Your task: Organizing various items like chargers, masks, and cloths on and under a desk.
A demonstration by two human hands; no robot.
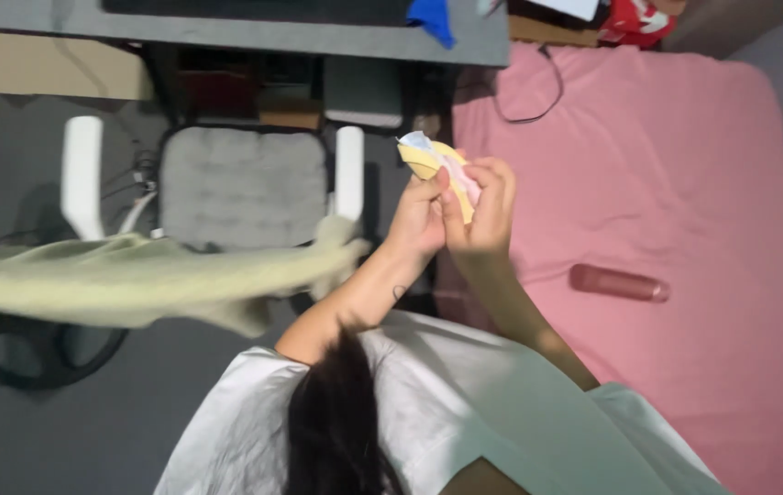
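1 yellow packet (428, 160) (long axis slanting up-left), pinched by left hand (419, 220) and right hand (488, 206), 1 pink bottle (618, 282) on bed (685, 183)

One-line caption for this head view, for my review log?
Both hands, left hand and right hand, hold a small folded yellow-and-pink paper packet between a grey-cushioned white-armed chair and a pink-sheeted bed.

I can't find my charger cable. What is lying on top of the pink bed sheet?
On the pink sheet lie a pink bottle and, near its top edge, a black cable. The person's arms and white shirt cover the sheet's lower left part.
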